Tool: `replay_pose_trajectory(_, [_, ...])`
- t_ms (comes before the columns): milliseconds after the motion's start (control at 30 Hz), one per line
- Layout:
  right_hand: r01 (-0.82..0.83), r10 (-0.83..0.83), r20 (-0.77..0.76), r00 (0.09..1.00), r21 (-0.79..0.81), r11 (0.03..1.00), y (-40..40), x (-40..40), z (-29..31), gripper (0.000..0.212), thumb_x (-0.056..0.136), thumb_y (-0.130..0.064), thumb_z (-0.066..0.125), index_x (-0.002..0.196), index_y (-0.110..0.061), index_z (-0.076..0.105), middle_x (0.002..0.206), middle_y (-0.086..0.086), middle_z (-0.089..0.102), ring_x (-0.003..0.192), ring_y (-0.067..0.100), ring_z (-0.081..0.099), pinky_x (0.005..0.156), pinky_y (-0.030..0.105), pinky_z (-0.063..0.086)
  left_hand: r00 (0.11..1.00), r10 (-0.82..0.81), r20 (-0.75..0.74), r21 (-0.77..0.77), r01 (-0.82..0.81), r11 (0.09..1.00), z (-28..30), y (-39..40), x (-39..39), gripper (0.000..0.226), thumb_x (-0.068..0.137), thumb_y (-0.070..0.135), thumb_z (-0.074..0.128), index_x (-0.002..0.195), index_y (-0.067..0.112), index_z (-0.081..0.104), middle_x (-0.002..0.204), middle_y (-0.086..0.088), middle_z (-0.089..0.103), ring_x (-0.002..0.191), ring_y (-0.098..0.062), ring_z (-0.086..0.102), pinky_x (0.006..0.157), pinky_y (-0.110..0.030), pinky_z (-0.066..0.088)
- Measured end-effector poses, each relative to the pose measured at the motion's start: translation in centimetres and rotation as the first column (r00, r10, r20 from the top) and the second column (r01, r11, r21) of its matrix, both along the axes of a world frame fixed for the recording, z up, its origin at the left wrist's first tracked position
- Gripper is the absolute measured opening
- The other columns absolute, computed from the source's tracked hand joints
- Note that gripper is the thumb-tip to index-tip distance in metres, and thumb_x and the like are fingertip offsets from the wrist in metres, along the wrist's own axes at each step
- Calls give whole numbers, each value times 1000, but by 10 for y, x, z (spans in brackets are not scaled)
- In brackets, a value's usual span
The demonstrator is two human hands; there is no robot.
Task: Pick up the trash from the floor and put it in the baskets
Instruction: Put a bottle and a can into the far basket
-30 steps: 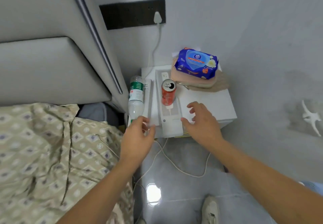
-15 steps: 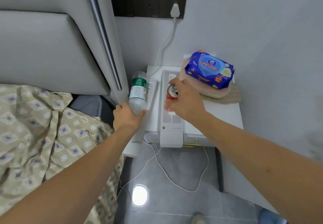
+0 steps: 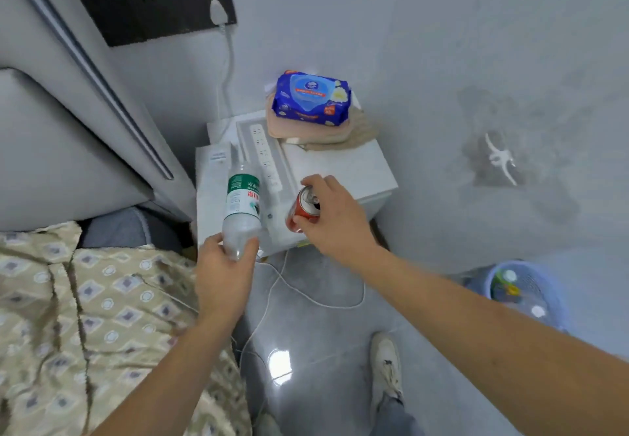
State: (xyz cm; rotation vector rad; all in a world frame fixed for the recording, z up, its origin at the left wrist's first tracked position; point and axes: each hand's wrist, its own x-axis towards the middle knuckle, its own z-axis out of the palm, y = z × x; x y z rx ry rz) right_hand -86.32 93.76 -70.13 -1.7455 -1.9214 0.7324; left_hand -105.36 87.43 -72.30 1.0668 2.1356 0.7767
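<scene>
My left hand (image 3: pixel 223 272) grips the base of a clear plastic bottle (image 3: pixel 242 202) with a green label, lifted and tilted over the front edge of the white bedside stand (image 3: pixel 354 170). My right hand (image 3: pixel 335 219) holds a red drink can (image 3: pixel 304 207) from the side, lifted off the stand. A blue mesh basket (image 3: pixel 534 294) with some trash inside sits on the floor at the right, partly hidden behind my right forearm.
A blue wipes pack (image 3: pixel 311 98) lies on folded cloths at the back of the stand, beside a white power strip (image 3: pixel 267 156). White cables (image 3: pixel 306 294) trail over the grey tiled floor. The bed (image 3: pixel 85 326) is at the left, my shoe (image 3: pixel 386 367) below.
Both hands closed on the bottle and the can and lifted them off the stand, drawing back toward me. The view shifted right, bringing the blue basket into sight.
</scene>
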Motion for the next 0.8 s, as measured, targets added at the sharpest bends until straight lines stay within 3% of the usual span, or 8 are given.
replay_pose_trajectory(100, [110, -110, -14, 994, -43, 993, -54, 39, -1, 55, 80, -34, 75, 129, -28, 51, 118, -4, 55, 109, 23, 56, 86, 45, 53, 990, -136, 37, -9, 137, 991, 19, -34, 37, 38, 85, 46, 75, 107, 17, 61, 96, -1, 63, 83, -19, 61, 63, -30, 42])
replay_pose_trajectory(200, [241, -241, 11, 971, -88, 967, -98, 88, -9, 56, 80, -36, 75, 130, -28, 52, 123, -5, 55, 112, 22, 58, 89, 39, 53, 958, -279, 61, -16, 280, 960, 26, -51, 76, 24, 85, 41, 76, 90, 25, 59, 84, 7, 61, 79, -14, 61, 62, -30, 44])
replay_pose_trajectory(367, [404, -404, 25, 914, -139, 904, -167, 179, -27, 56, 78, -38, 75, 128, -33, 50, 122, -10, 53, 109, 16, 56, 88, 30, 49, 872, -488, 32, -107, 488, 866, 6, -82, 150, 47, 83, 53, 73, 117, 24, 59, 104, 5, 63, 89, -12, 61, 69, -29, 50])
replay_pose_trajectory(500, [495, -496, 39, 867, -162, 853, -222, 255, -52, 49, 79, -37, 74, 123, -30, 51, 114, -6, 54, 103, 20, 59, 86, 37, 52, 749, -662, -17, -208, 645, 735, -11, -111, 227, 47, 83, 60, 68, 113, 25, 61, 94, 7, 63, 78, -9, 61, 59, -24, 45])
replay_pose_trajectory(667, [647, -647, 68, 760, -179, 741, -270, 366, -85, 47, 79, -33, 76, 120, -25, 53, 115, -2, 56, 99, 23, 59, 83, 40, 54, 605, -796, 32, -290, 768, 572, -37, -132, 352, 34, 81, 62, 67, 94, 31, 60, 86, 9, 64, 73, -8, 63, 66, -37, 58])
replay_pose_trajectory(800, [731, -728, 90, 679, -168, 661, -279, 458, -124, 44, 81, -32, 74, 118, -21, 54, 112, 0, 55, 95, 24, 58, 74, 41, 52, 514, -858, 13, -292, 823, 488, -75, -118, 461, 38, 82, 59, 66, 97, 25, 63, 87, 5, 65, 74, -14, 62, 62, -30, 49])
